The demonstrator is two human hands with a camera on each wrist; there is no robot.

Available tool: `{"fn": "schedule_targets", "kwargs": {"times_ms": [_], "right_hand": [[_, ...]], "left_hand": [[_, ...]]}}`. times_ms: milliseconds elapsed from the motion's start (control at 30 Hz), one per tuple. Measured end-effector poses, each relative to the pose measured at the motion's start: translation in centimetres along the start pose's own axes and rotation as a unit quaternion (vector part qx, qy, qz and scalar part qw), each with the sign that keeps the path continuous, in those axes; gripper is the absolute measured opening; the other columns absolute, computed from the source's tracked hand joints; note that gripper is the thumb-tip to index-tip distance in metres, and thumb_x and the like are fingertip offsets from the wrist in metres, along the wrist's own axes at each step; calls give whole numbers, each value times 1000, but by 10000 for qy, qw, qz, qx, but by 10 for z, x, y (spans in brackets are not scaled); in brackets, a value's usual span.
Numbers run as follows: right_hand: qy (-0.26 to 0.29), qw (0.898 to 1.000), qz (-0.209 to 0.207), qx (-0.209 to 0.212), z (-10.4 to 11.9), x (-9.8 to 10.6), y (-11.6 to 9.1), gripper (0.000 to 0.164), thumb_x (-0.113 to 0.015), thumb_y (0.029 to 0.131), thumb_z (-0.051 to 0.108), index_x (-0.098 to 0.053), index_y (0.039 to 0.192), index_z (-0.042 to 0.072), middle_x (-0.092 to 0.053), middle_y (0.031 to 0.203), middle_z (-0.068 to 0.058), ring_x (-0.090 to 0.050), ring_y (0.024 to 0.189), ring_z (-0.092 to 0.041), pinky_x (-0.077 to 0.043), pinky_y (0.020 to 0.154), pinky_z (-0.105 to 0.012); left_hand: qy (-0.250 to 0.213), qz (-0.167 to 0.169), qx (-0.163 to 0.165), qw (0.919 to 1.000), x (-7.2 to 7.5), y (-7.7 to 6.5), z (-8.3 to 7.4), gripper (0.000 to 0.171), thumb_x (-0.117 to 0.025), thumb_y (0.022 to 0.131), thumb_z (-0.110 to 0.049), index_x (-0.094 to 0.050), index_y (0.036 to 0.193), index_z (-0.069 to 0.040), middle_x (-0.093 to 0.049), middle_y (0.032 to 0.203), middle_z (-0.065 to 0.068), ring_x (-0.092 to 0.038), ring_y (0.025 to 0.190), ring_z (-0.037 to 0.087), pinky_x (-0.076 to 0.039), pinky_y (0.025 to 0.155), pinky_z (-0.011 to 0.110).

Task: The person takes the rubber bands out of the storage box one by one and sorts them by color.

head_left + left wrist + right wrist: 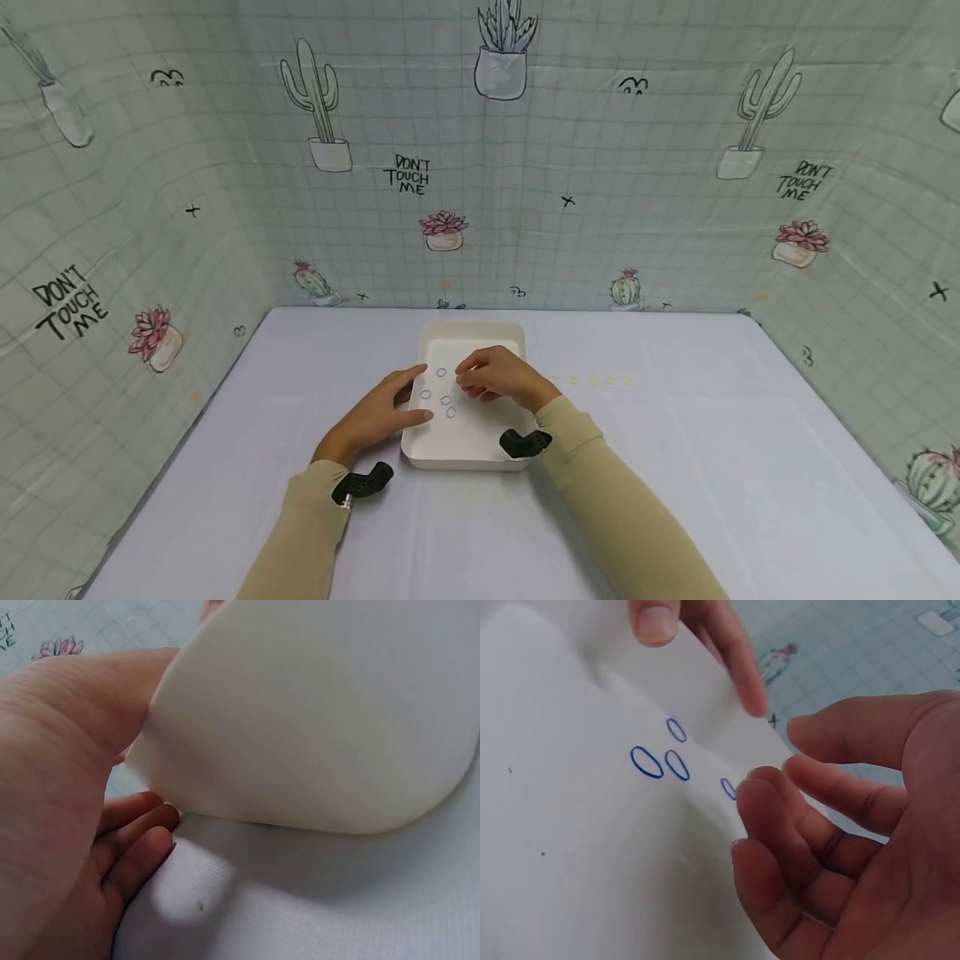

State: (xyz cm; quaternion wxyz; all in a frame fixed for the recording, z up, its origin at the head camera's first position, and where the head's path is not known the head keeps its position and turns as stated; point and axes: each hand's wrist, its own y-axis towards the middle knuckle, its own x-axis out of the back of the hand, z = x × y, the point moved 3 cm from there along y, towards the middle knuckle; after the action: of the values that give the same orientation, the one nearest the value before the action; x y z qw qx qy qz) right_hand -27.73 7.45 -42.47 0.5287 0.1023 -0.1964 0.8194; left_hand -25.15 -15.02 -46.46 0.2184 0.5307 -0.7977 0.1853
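A white rectangular tray (465, 454) lies on the table, holding several small blue rings (446, 400). My left hand (378, 414) holds the tray's left wall, thumb over the rim and fingers outside. In the left wrist view some fingers (139, 855) of that hand sit low against the tray's outer wall (315, 735). Over the middle of the tray is my right hand (501, 375), its fingers loosely bent. In the right wrist view a gap shows between thumb and fingers (761, 806), and I see nothing held; blue rings (646, 762) lie beyond the fingertips.
Several pale yellow rings (592, 381) lie in a row on the white tabletop (675, 467), right of the tray. The right forearm passes over the tray's right rim. Patterned cloth walls (480, 183) with cactus drawings stand behind and at both sides of the table.
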Motion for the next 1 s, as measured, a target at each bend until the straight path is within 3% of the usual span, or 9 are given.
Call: {"fn": "schedule_targets", "kwargs": {"times_ms": [167, 333, 867, 1000], "right_hand": [[-40, 9997, 214, 86, -5, -11, 8, 29, -72, 88, 12, -71, 114, 2, -66, 85, -4, -60, 71, -15, -52, 67, -26], [-431, 9973, 519, 294, -12, -16, 12, 30, -68, 87, 8, -69, 117, 4, -61, 80, -3, -53, 64, -14, -45, 63, -24], [-1231, 9900, 471, 503, -14, -20, 20, 18, -70, 86, 6, -71, 104, 5, -62, 75, -1, -54, 61, -12, -45, 58, -24], [-1596, 9841, 524, 568, -11, -22, 23, 14, -74, 84, 6, -71, 98, 8, -61, 74, 0, -54, 61, -12, -45, 58, -24]], "left_hand": [[-59, 70, 15, 10000, 0, -2, 2, 84, -78, 87, -36, -34, 158, -22, -36, 155, 11, -43, 138, 31, -34, 112, 50], [-60, 103, -20, 9999, 1, 0, 1, 83, -78, 87, -36, -35, 157, -25, -37, 155, 8, -43, 137, 30, -35, 111, 49], [60, 26, -91, 9999, 4, 1, 2, 82, -76, 87, -39, -36, 157, -26, -37, 155, 7, -44, 137, 31, -34, 112, 50], [24, 42, -147, 9999, 5, 2, 3, 82, -76, 88, -39, -35, 157, -25, -36, 155, 8, -43, 138, 31, -35, 112, 48]]}}
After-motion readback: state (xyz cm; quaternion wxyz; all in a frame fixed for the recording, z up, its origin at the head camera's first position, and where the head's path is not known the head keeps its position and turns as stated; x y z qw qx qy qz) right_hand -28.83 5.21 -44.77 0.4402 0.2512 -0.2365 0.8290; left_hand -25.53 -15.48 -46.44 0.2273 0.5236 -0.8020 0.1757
